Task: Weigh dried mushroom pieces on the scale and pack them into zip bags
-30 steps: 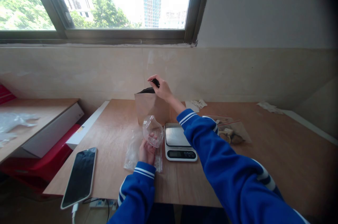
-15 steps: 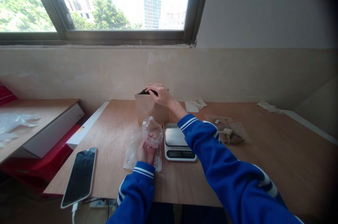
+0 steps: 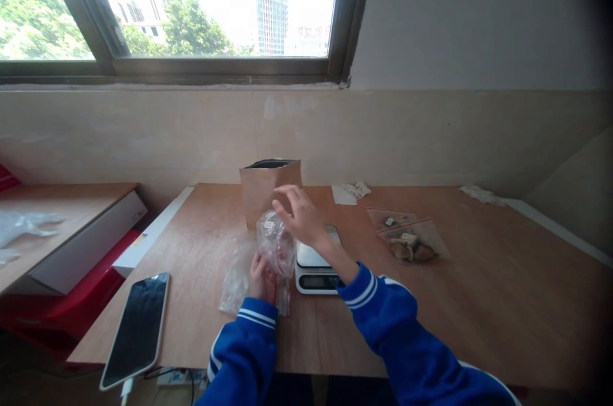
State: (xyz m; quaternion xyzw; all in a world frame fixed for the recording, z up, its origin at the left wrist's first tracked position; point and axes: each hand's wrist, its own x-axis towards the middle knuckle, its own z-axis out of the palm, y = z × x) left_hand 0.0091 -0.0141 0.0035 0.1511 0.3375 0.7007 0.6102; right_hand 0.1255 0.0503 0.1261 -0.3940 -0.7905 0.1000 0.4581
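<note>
My left hand [image 3: 264, 275] is closed on a clear zip bag [image 3: 274, 237] with a red seal line, held up above the table. Beneath and beside that hand lie more clear plastic bags [image 3: 234, 281]. My right hand [image 3: 304, 218] hovers over the kitchen scale [image 3: 306, 258], fingers apart, with nothing visible in it. Behind both hands stands a brown kraft paper bag [image 3: 258, 192], upright with its dark mouth open. The scale's plate and display are partly covered by my right hand and wrist.
To the right, zip bags of dried brown pieces [image 3: 412, 248] lie flat on the wooden table [image 3: 483, 304]. A crumpled tissue [image 3: 357, 190] is near the wall. A phone [image 3: 136, 329] with a charging cable rests at the left edge. A red stool [image 3: 71, 307] stands lower left.
My right hand has come away from the mouth of the kraft bag, moving down and nearer over the scale. The clear bag in my left hand has shifted and opened out a little.
</note>
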